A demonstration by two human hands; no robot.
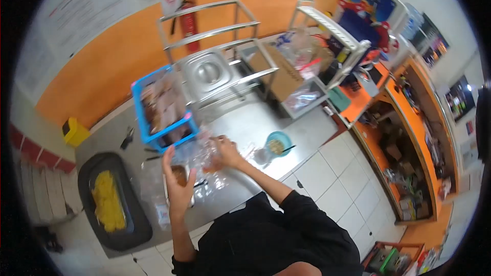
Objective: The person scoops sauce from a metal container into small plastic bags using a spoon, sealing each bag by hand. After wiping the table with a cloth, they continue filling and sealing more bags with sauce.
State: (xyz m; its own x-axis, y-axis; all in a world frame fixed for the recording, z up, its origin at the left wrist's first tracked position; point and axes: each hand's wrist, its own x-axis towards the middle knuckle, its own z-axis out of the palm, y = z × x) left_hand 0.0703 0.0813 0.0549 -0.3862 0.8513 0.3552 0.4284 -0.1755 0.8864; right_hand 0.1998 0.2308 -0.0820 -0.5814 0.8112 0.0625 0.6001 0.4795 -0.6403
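Observation:
My left hand [180, 186] has its thumb and fingers spread apart, with nothing visible held in it. It is over a small metal tray whose orange-brown food [179, 173] shows between the fingers. My right hand [226, 152] is closed on a clear plastic bag [208, 154], beside the blue crate. Orange-brown contents show faintly through the plastic below that hand. More clear plastic bags [151, 186] lie left of the tray. Farther right stands a turquoise bowl [279, 137] of pale bits, with a dark-handled utensil in it.
A blue crate [148, 135] of packed items stands behind my hands. At left, a black container [135, 225] holds yellow food [108, 202]. Behind are a metal rack [212, 4], a lidded steel pan [205, 74] and a cardboard box [279, 79]. Orange shelves [417, 174] line the right side.

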